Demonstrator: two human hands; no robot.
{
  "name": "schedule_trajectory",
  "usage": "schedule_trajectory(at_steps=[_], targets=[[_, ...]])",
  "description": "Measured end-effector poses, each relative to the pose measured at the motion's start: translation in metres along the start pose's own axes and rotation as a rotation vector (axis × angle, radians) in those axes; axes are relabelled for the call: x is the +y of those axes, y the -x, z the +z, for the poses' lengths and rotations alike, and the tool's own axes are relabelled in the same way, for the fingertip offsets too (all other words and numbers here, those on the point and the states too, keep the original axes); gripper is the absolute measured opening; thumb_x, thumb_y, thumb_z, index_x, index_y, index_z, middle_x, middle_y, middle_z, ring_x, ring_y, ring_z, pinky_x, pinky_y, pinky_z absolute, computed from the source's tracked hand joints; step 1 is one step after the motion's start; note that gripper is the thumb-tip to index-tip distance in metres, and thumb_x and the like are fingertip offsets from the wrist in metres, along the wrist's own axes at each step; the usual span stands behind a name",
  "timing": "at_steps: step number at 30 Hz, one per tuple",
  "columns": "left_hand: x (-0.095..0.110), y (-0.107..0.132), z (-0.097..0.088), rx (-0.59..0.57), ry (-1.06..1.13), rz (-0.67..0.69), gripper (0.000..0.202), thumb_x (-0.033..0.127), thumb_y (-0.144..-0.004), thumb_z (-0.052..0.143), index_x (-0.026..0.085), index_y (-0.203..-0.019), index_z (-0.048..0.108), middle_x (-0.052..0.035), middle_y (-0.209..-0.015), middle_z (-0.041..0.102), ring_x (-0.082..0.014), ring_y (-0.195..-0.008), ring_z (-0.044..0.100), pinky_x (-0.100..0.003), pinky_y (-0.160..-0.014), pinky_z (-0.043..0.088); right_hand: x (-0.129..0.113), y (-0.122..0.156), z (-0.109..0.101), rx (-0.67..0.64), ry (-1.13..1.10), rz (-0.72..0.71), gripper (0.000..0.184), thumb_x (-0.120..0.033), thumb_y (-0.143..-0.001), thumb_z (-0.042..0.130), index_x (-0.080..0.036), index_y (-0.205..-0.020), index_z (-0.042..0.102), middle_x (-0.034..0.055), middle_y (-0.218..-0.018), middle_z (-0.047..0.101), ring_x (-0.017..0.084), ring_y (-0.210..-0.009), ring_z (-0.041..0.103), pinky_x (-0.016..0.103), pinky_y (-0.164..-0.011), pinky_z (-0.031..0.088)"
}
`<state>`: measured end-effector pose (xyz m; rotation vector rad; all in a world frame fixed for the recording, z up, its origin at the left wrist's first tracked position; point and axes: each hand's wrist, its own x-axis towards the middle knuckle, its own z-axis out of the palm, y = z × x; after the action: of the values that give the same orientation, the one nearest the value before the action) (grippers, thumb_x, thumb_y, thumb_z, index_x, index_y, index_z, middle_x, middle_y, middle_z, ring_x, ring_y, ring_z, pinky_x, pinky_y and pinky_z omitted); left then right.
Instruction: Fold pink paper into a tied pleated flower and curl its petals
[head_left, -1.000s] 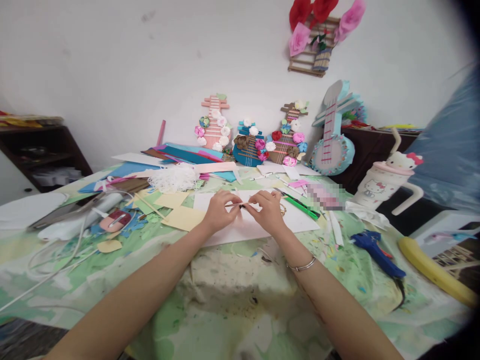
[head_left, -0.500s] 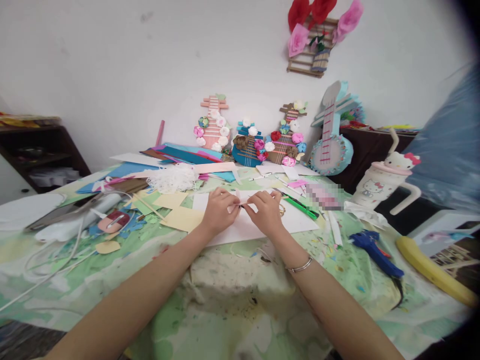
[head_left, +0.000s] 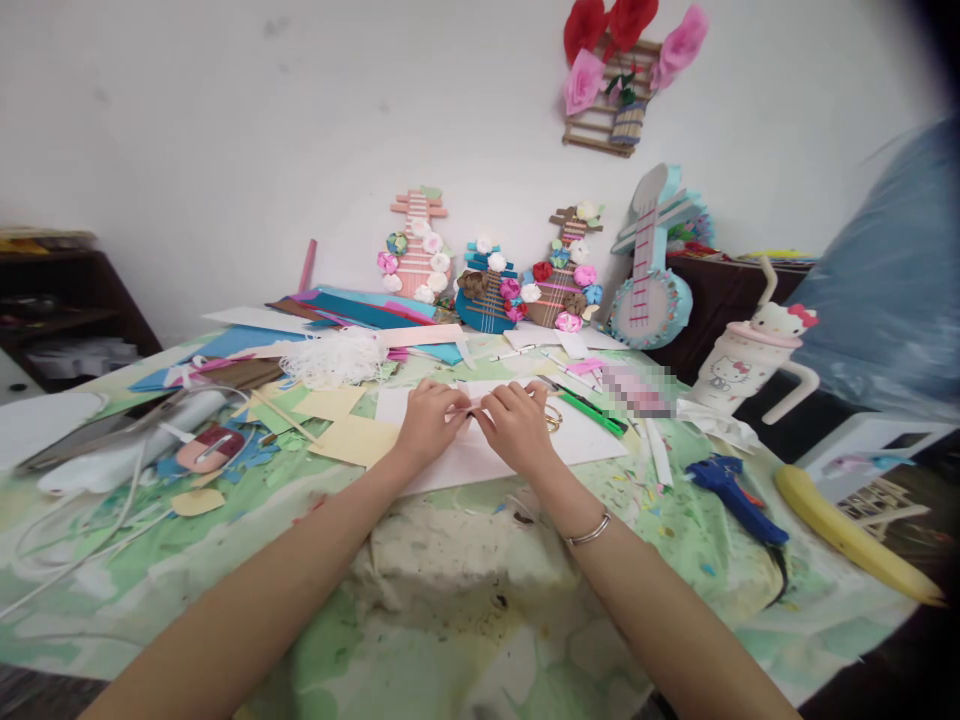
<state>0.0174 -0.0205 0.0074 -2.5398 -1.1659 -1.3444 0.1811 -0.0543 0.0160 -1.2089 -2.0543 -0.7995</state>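
Observation:
My left hand [head_left: 429,420] and my right hand [head_left: 519,425] meet over a white sheet of paper [head_left: 450,468] on the table. Both hands pinch a small pale pink piece of paper [head_left: 470,402] between thumbs and fingertips. Most of that piece is hidden by the fingers, so its shape is hard to make out. Gold-coloured rings, perhaps scissor handles [head_left: 553,418], show just beyond my right hand. A green utility knife [head_left: 600,415] lies at the sheet's right side. Left of my left hand are pale yellow paper pieces [head_left: 356,440].
A blue glue gun [head_left: 731,495], a banana [head_left: 851,535] and a lidded cup [head_left: 742,365] stand or lie at right. Cables, a white power strip [head_left: 135,455] and scraps crowd the left. Decorated paper instruments [head_left: 487,290] lean against the wall behind shredded white paper [head_left: 337,358].
The camera view has turned slightly, so the whole scene sits a little further left. Both hands keep their pinch on the pink paper, with only small finger shifts.

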Motion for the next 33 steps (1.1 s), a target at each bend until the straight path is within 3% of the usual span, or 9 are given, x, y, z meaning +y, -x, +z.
schedule_trajectory(at_steps=[6, 9, 12, 14, 18, 21, 28, 33], targets=[[0.003, 0.001, -0.002, -0.006, -0.095, -0.02, 0.005, 0.015, -0.074, 0.059, 0.019, -0.071, 0.06, -0.0032, -0.073, 0.064, -0.0221, -0.08, 0.048, -0.035, -0.071, 0.034, -0.002, 0.0, 0.001, -0.034, -0.049, 0.014, 0.024, -0.029, -0.092, 0.042, -0.019, -0.08, 0.059, 0.0049, -0.08, 0.062, 0.019, -0.081, 0.05, 0.037, -0.076, 0.023], [0.003, 0.003, -0.002, 0.034, -0.188, 0.043, 0.008, 0.015, -0.078, 0.057, 0.02, -0.075, 0.062, -0.0049, -0.075, 0.065, -0.0233, -0.084, 0.049, -0.037, -0.072, 0.032, -0.005, -0.001, 0.0, -0.046, -0.114, 0.065, 0.021, -0.025, -0.092, 0.04, -0.018, -0.1, 0.058, 0.0063, -0.086, 0.064, 0.019, -0.084, 0.052, 0.036, -0.079, 0.025], [0.003, 0.004, -0.001, 0.065, -0.287, 0.165, 0.017, 0.015, -0.084, 0.049, 0.021, -0.082, 0.065, -0.0065, -0.078, 0.066, -0.0232, -0.085, 0.049, -0.039, -0.073, 0.03, -0.005, -0.003, -0.003, -0.069, -0.161, 0.114, 0.034, -0.019, -0.091, 0.04, -0.017, -0.124, 0.046, 0.0078, -0.094, 0.065, 0.02, -0.088, 0.053, 0.035, -0.077, 0.028], [0.005, 0.004, 0.0, 0.068, -0.339, 0.244, 0.022, 0.013, -0.087, 0.044, 0.022, -0.084, 0.065, -0.007, -0.08, 0.066, -0.0227, -0.086, 0.05, -0.039, -0.074, 0.03, -0.003, -0.004, -0.004, -0.087, -0.182, 0.096, 0.038, -0.017, -0.09, 0.04, -0.02, -0.128, 0.043, 0.0082, -0.101, 0.064, 0.02, -0.092, 0.052, 0.034, -0.075, 0.029], [0.008, 0.005, 0.001, 0.07, -0.391, 0.357, 0.024, 0.014, -0.088, 0.043, 0.021, -0.079, 0.064, -0.0052, -0.082, 0.067, -0.0228, -0.091, 0.05, -0.04, -0.076, 0.031, 0.004, -0.003, -0.003, -0.05, -0.256, 0.038, 0.02, -0.02, -0.09, 0.044, -0.022, -0.102, 0.06, 0.0071, -0.107, 0.062, 0.019, -0.097, 0.051, 0.033, -0.077, 0.03], [0.01, 0.005, 0.0, 0.068, -0.388, 0.394, 0.024, 0.013, -0.088, 0.044, 0.021, -0.077, 0.063, -0.0038, -0.084, 0.067, -0.0224, -0.092, 0.051, -0.04, -0.077, 0.031, 0.008, -0.002, -0.001, -0.006, -0.342, 0.055, 0.017, -0.02, -0.09, 0.045, -0.021, -0.086, 0.062, 0.0057, -0.101, 0.063, 0.017, -0.093, 0.052, 0.032, -0.077, 0.031], [0.013, 0.006, 0.001, 0.045, -0.28, 0.39, 0.024, 0.012, -0.088, 0.044, 0.023, -0.08, 0.064, -0.0027, -0.086, 0.068, -0.0217, -0.094, 0.05, -0.039, -0.079, 0.031, 0.015, -0.003, 0.0, -0.03, -0.536, 0.168, 0.017, -0.01, -0.083, 0.046, -0.02, -0.079, 0.06, 0.0022, -0.08, 0.064, 0.017, -0.083, 0.055, 0.03, -0.074, 0.036], [0.015, 0.005, 0.0, 0.071, -0.236, 0.391, 0.023, 0.013, -0.088, 0.046, 0.022, -0.078, 0.064, -0.0021, -0.084, 0.068, -0.0203, -0.092, 0.05, -0.038, -0.078, 0.03, 0.018, -0.003, 0.002, -0.012, -0.617, 0.273, 0.018, -0.008, -0.079, 0.047, -0.02, -0.078, 0.06, 0.0017, -0.078, 0.064, 0.017, -0.079, 0.056, 0.028, -0.072, 0.039]])
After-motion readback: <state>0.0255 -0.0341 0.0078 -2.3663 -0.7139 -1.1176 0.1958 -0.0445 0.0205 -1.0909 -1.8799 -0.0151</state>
